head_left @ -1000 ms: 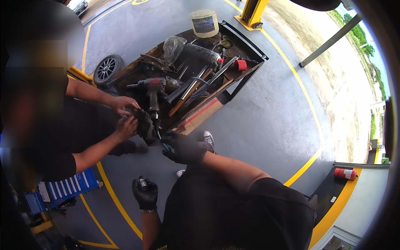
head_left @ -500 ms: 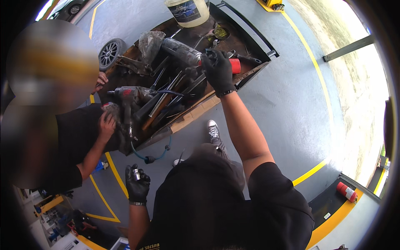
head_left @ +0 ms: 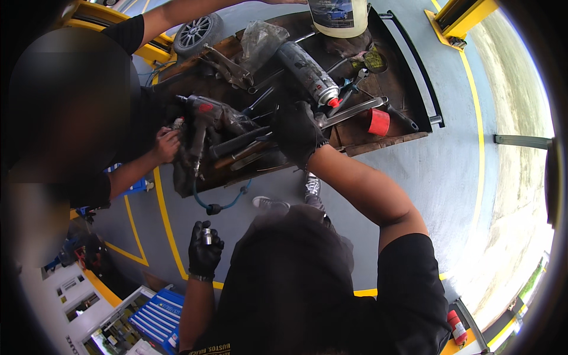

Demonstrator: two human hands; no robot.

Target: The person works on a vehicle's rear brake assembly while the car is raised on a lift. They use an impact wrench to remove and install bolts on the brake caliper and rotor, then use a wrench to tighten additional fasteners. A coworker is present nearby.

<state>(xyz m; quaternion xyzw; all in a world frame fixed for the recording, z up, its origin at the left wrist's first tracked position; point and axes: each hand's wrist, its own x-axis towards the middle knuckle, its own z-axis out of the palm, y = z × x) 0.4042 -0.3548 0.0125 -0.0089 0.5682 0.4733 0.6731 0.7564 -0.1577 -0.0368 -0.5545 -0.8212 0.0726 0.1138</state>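
Left hand (head_left: 205, 251), lower left of frame, gloved, closed round a small metal socket (head_left: 207, 236). Right hand (head_left: 297, 131), centre top, gloved, fingers down among tools on tool cart (head_left: 378, 56); grip can't tell. Co-worker's hand (head_left: 166, 144) by impact wrench (head_left: 204, 115).

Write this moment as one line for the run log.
left hand: holds socket | right hand: on tools in cart | co-worker hand: at impact wrench

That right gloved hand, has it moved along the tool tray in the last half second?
Yes. The right hand came off the red cap end, toward the tray's middle, onto long tools.
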